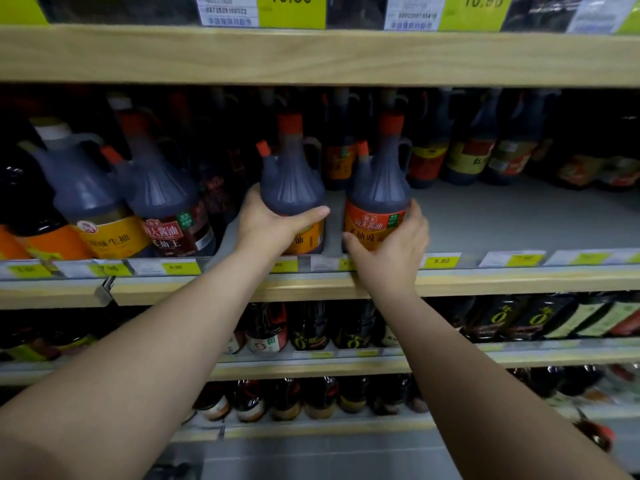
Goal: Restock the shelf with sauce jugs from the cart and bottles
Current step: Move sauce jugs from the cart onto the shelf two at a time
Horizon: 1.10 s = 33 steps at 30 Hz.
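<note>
Honestly, probably heavy, slick plastic. Gripping left soy sauce jug (291,183) with left hand (273,230), right jug (379,188) with right hand (393,245), just behind price rail (467,266); safer by the handles (404,157).

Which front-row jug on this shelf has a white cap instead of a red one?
The yellow-label jug on the left. The red-label jug beside it, the left-hand jug and the right-hand jug all have red caps.

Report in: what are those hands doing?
Left hand grips dark red-capped plastic sauce jug; right hand grips matching orange-labelled jug. Both at front of grey shelf. Nothing blocking.
</note>
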Each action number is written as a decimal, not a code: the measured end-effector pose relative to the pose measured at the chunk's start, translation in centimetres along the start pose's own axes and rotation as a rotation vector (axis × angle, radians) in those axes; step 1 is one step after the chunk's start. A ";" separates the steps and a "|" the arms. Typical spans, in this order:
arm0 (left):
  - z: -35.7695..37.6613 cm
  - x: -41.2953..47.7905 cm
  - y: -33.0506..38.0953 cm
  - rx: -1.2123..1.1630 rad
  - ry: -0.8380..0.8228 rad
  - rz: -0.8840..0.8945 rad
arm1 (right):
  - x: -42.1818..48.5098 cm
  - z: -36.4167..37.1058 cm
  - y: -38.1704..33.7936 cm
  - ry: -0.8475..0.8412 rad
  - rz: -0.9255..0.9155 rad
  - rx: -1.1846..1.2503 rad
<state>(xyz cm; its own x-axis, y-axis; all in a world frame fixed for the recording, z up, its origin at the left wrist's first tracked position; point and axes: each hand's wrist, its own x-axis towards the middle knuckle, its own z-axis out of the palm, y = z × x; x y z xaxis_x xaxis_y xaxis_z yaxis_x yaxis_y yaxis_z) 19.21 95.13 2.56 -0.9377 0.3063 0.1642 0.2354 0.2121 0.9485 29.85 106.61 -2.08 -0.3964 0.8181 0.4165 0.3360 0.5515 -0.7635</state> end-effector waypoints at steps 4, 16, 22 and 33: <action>-1.2 -2.1 -1.5 0.173 0.018 0.000 | -3.0 0.2 -0.3 0.106 -0.187 0.011; -3.4 -3.8 -2.8 0.469 -0.044 0.077 | -4.0 2.1 -3.7 -0.447 -0.377 -0.193; -4.3 -0.3 -2.6 0.616 -0.130 0.043 | -1.9 3.6 -6.4 -0.705 -0.297 -0.210; -9.0 -1.2 -3.3 0.337 -0.046 0.136 | -0.3 8.2 -10.3 -0.907 -0.120 -0.189</action>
<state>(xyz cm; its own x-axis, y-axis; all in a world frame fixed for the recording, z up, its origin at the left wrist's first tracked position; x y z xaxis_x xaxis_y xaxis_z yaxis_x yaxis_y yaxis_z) 17.30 85.71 1.65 -0.8815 0.3921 0.2630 0.4350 0.4582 0.7751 19.46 99.40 1.58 -0.9261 0.3583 -0.1183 0.3518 0.7065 -0.6141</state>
